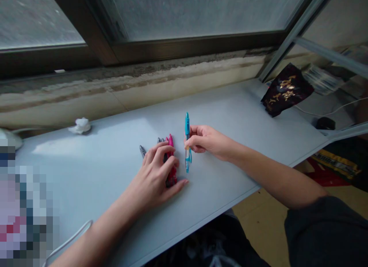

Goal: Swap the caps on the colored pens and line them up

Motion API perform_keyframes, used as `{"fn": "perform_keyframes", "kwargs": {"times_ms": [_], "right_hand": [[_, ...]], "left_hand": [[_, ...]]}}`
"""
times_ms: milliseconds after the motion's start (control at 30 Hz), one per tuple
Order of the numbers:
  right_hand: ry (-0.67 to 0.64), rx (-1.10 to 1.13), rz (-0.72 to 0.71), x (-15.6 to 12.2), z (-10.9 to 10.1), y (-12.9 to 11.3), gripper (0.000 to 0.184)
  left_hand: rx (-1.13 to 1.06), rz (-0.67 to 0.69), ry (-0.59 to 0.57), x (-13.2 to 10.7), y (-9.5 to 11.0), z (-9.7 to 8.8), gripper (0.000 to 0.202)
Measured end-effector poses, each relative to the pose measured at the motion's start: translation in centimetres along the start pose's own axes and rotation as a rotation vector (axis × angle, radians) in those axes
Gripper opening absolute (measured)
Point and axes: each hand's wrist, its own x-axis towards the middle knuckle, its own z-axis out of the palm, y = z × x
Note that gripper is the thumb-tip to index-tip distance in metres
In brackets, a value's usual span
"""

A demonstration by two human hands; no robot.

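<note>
Upright in the picture, a light-blue pen with a clear lower barrel is pinched between the thumb and fingers of my right hand. Just left of it, my left hand lies over several pens on the desk. Its fingers are spread and bent across them, with the thumb stretched out to the right. A pink pen shows between the fingers, with dark and grey pens beside it partly hidden. One grey pen pokes out at an angle on the left of the hand.
The white desk runs beneath a window ledge. A crumpled white tissue lies at the back left. A dark packet with gold lettering leans by the metal frame at right. A white cable curves near my left forearm.
</note>
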Motion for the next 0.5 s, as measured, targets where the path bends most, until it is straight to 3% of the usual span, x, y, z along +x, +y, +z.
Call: {"fn": "perform_keyframes", "kwargs": {"times_ms": [133,367,500], "right_hand": [[-0.064,0.033,0.026,-0.22,0.06,0.15,0.024],[-0.09,0.105,-0.019,-0.24,-0.12,0.1,0.05],[-0.097,0.135,-0.018,-0.03,-0.27,0.17,0.056]], "left_hand": [[0.022,-0.001,-0.037,-0.08,-0.18,0.14,0.032],[0.067,-0.025,-0.033,-0.32,-0.32,0.46,0.041],[0.053,0.0,-0.056,-0.43,-0.6,0.19,0.046]]}}
